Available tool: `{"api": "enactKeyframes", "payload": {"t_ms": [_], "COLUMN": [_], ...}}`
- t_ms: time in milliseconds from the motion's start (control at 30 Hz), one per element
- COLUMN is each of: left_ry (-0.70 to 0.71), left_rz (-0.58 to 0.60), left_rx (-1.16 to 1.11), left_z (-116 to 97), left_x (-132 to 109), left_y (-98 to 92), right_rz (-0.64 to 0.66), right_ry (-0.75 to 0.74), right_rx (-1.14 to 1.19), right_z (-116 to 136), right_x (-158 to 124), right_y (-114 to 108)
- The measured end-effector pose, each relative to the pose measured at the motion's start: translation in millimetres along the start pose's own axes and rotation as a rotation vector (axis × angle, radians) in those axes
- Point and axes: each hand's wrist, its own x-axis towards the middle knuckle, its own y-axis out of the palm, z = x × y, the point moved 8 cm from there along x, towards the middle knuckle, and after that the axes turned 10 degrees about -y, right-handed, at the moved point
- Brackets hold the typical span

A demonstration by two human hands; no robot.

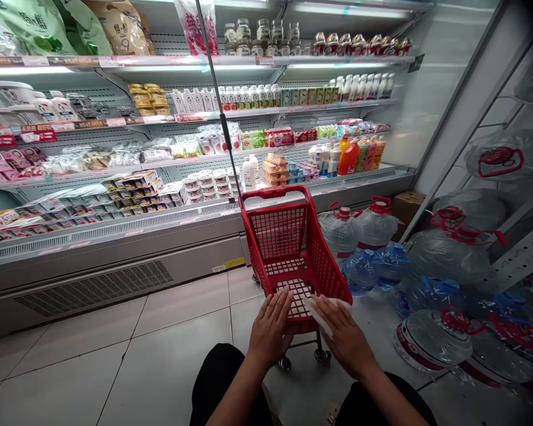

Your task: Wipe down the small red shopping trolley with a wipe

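Observation:
A red plastic shopping cart stands in front of me, its basket bare inside and its near rim facing my knees. My left hand is at the left of this near end, fingers stretched out flat and together, with nothing seen in it. At the right near corner, my right hand has its fingers laid over a thin white wipe, which shows past both sides of the fingers. The palms are hidden, so I cannot tell how firmly either hand touches the rim.
An open chilled display case with shelves of dairy goods and drinks runs behind the cart. Large water jugs with red handles and blue-capped water bottles crowd the floor at right. Pale tiles cover the floor at left.

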Motion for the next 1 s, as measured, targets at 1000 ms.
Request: {"api": "enactKeyframes", "payload": {"t_ms": [1000], "left_ry": [-0.112], "left_rz": [-0.042], "left_rx": [-0.035], "left_z": [-46], "left_x": [-11], "left_y": [15.4], "right_rz": [-0.118], "right_ry": [0.223], "right_rx": [0.057], "right_z": [-70], "right_x": [-46], "right_y": [-24]}}
